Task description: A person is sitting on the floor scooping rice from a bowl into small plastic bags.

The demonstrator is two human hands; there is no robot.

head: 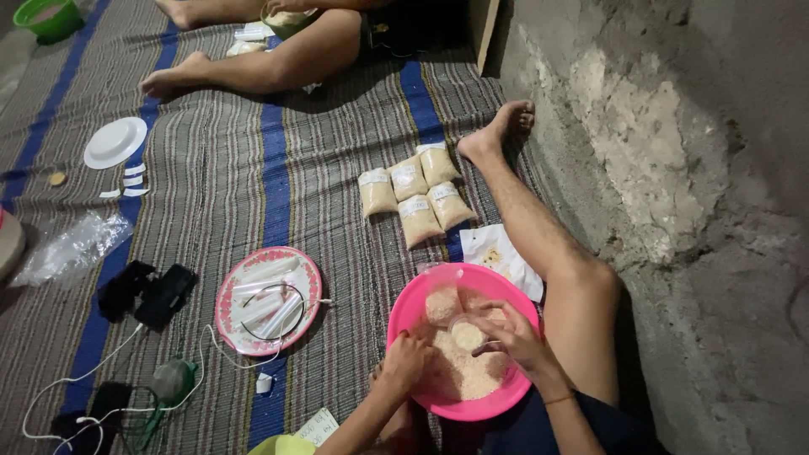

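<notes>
head view: hands [459,345] in pink basin [421,291], cup [468,334] half hidden.

Plate [226,313] left of basin [410,305]

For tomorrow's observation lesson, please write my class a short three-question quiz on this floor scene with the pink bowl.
1. True or false: both hands are inside the pink bowl.
2. How many filled grain packets lie on the mat? A) three B) five C) eight
3. What does the right hand hold over the grain?

Key
1. True: the left hand is at the near rim and the right hand is above the grain.
2. B.
3. A small round cup filled with grain.
</notes>
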